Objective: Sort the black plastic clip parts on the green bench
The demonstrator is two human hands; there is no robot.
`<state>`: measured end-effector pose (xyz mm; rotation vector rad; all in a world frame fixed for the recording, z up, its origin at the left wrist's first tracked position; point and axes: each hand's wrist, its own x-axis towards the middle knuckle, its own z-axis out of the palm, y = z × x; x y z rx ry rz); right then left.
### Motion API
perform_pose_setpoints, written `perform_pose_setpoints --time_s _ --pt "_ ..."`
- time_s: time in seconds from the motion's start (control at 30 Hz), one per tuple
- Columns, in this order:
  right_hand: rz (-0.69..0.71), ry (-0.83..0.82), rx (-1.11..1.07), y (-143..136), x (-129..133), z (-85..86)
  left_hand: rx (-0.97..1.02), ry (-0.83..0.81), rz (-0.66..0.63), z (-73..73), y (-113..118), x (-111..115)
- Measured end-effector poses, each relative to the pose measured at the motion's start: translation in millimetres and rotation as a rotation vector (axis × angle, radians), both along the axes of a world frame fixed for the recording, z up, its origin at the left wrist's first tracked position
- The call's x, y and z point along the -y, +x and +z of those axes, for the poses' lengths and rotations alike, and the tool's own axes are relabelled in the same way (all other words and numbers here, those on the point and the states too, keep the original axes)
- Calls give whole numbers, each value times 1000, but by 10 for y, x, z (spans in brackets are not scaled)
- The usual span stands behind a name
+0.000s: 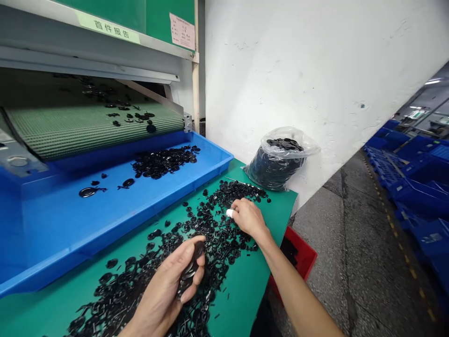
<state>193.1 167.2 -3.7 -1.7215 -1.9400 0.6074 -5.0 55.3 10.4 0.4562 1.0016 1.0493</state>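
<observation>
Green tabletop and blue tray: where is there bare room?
Bare: blue tray between stray discs and near rim; green tabletop between right hand and right edge. Crowded: tabletop middle, black parts around left hand; pile in tray.

Green-topped table (242,299) bearing scattered black parts (206,224), blue tray (115,210) and filled clear bag (277,164).

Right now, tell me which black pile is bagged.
The pile by the white wall; those on the belt, blue tray and green table lie loose.

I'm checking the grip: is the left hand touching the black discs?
Touching. The head view shows the left hand with its fingers curled around several black discs.
</observation>
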Motion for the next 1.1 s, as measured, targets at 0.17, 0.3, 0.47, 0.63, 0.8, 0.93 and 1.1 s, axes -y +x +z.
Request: perform_pose_setpoints --time_s 0.17,0.3,0.47,0.63,0.8,0.93,1.1 --pt "78 -45 -230 -5 7 -109 106 47 -20 -61 -42 16" --pt "144 -79 -458 6 119 -69 82 81 -74 -97 -43 5" --pt "198 -198 -632 -107 366 62 -86 149 -134 -104 15 5" --pt "206 -279 -781 -313 651 77 -250 224 -198 -87 38 31" --pt "223 -81 -563 -417 831 90 -571 352 -224 -101 13 53" --pt "182 43 -310 -424 909 173 -827 559 -162 -144 4 74" --pt "167 -96 -543 -421 884 157 -966 658 -227 -227 19 124"
